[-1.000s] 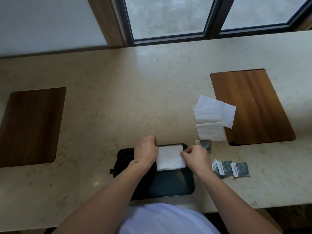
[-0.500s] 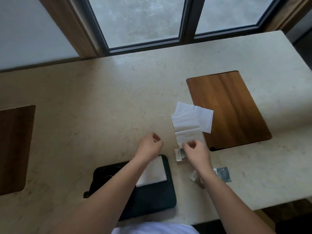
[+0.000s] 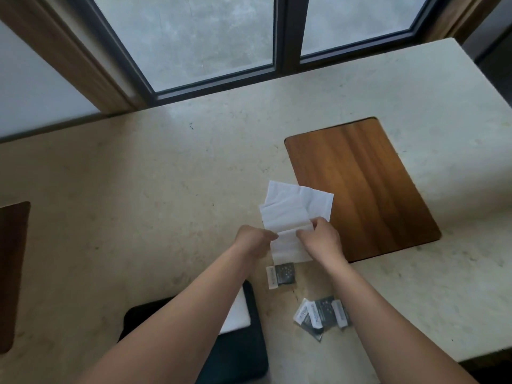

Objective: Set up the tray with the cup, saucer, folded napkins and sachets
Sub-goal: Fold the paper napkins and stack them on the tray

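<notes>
White napkins (image 3: 288,214) lie overlapped on the stone counter beside the right wooden inlay. My left hand (image 3: 253,241) pinches the left edge of the nearest napkin (image 3: 288,245), and my right hand (image 3: 322,239) grips its right side. A black tray (image 3: 238,353) sits at the near edge, mostly under my left forearm, with one folded napkin (image 3: 235,314) on it. One dark sachet (image 3: 281,275) lies just below the napkins. Several more sachets (image 3: 321,317) lie in a loose pile near my right forearm. Cup and saucer are not visible.
A wooden inlay (image 3: 360,187) is set in the counter at right, and another (image 3: 12,273) at the far left edge. A window (image 3: 210,37) runs along the back. The counter's right end (image 3: 484,112) drops off near the frame edge.
Both hands left the folded napkin on the tray and moved up and right to the loose napkins, taking hold of the nearest one. The camera view shifted right.
</notes>
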